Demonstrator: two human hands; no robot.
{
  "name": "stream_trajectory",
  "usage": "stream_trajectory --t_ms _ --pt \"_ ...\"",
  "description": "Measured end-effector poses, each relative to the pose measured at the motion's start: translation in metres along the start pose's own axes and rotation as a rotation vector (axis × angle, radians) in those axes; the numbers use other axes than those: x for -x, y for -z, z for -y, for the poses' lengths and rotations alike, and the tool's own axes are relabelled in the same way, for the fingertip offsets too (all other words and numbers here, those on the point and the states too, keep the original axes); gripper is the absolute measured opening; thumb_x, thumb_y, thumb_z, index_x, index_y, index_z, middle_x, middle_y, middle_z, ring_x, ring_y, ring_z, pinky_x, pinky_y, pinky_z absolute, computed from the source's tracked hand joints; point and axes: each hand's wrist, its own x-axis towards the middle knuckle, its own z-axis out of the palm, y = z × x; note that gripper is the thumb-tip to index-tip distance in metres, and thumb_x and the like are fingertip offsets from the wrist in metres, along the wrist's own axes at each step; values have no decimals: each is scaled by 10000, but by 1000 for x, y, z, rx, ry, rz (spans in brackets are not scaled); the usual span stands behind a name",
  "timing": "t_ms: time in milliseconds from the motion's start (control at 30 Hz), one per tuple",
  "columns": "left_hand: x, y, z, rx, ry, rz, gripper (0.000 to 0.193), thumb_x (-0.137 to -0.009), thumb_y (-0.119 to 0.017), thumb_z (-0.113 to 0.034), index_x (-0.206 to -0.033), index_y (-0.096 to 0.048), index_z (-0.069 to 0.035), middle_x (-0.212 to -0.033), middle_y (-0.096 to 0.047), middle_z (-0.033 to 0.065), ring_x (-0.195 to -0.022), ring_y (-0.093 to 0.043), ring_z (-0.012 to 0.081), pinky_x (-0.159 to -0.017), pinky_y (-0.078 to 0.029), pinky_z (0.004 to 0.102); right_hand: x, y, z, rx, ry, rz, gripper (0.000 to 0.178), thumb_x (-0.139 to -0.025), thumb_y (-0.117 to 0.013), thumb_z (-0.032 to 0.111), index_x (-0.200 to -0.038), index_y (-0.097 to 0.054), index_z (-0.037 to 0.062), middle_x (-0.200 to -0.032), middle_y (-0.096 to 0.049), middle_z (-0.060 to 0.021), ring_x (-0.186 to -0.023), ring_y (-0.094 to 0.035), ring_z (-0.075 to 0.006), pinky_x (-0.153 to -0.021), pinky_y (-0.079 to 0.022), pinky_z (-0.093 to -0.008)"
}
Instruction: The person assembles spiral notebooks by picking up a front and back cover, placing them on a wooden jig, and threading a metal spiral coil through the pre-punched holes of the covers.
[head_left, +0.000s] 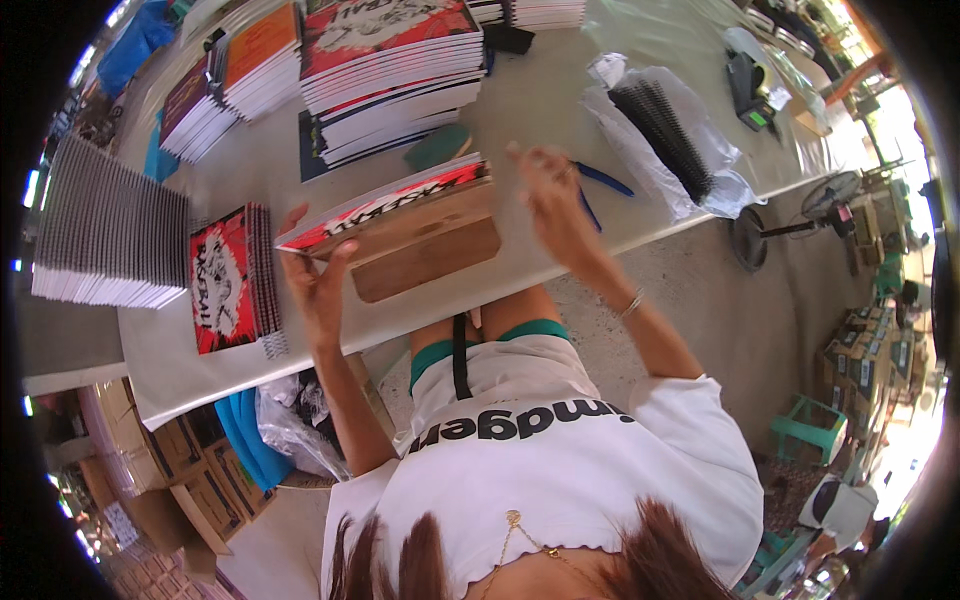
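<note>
A narrow strip of red cover is all that clearly shows of the book point(408, 206) at the worktable point(540, 285), the rest foreshortened or hidden by the wooden block point(430, 262) on the person's side of it. How the book meets the wood is hard to make out. The right hand point(552, 185) is blurred, and a rounded green object point(438, 147) behind the book is partly covered (its kind cannot be told).

The left hand point(322, 275) reaches up from the table's near edge and pinches the book's left end, thumb on the near side, fingers partly hidden beyond it. The right forearm slants up and leftward, its hand raised just beside the book's right end, fingers bent; whether they pinch anything cannot be told.

The book lies over the wooden block, near the table's front edge, its long axis climbing gently from the left hand toward the right one. Its pale page edges face up and away, the red strip toward the person.

Blue-handled pliers point(607, 179) rest right of the right hand, near black binding coils point(662, 135) on crumpled plastic wrap point(718, 160). A tall book stack point(390, 95) stands beyond, with red spiral notebooks point(222, 280) at left.
</note>
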Motion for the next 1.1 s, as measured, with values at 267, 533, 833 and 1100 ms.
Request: stream_trajectory --t_ms 267,533,833,1100 --pt "-24 20 -12 -57 -47 45 727 -833 -718 -110 -1456 -345 -68 -1377 -449 86 -1191 -479 171 -1045 -350 322 -78 142 -227 795 -464 107 408 -817 -651 243 -1194 -645 85 -1118 -662 -181 -1105 -578 -358 -940 -446 -440" --pt "-10 12 -7 9 52 34 698 -907 -666 -237 -1491 -307 -106 -1343 -506 117 -1228 -455 179 -1070 -302 325 -49 152 -314 234 -657 120 337 -804 -729 233 -1034 -693 -11 -874 -710 -110 -775 -655 -179 -746 -513 -304" --pt "-4 6 -18 30 54 22 696 -955 -577 -358 -1509 -245 -97 -1445 -412 151 -1351 -345 216 -1122 -242 378 -59 164 -324 44 -711 199 312 -740 -787 230 -929 -712 -7 -819 -708 -91 -736 -656 -151 -686 -505 -275" --pt "4 -11 -34 -157 -227 -398 625 -956 -580 -321 -1461 -310 -71 -1513 -292 130 -1397 -285 271 -1145 -211 458 -79 165 -273 171 -687 136 292 -702 -809 212 -877 -692 9 -764 -683 -59 -682 -632 -112 -623 -490 -253"
